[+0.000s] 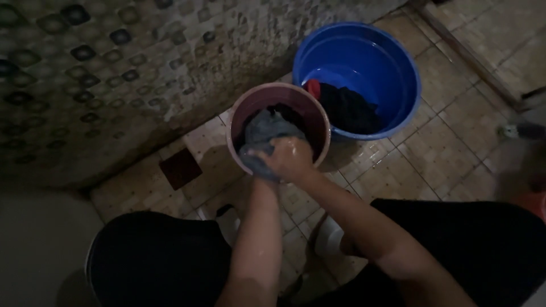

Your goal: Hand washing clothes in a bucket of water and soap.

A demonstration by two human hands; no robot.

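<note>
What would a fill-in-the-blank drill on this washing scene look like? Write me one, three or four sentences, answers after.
1. Both hands grip a grey-blue cloth over the rim of the ____ bucket.
2. The larger tub behind it is ____ in colour.
3. The dark clothes in that tub lie in ____.
4. The floor is covered in ____.

Missing words: pink; blue; water; tiles

A blue basin [392, 62] holding water and dark clothes [348, 108], perhaps a red one, stands on the tiled floor [438, 159].
</note>
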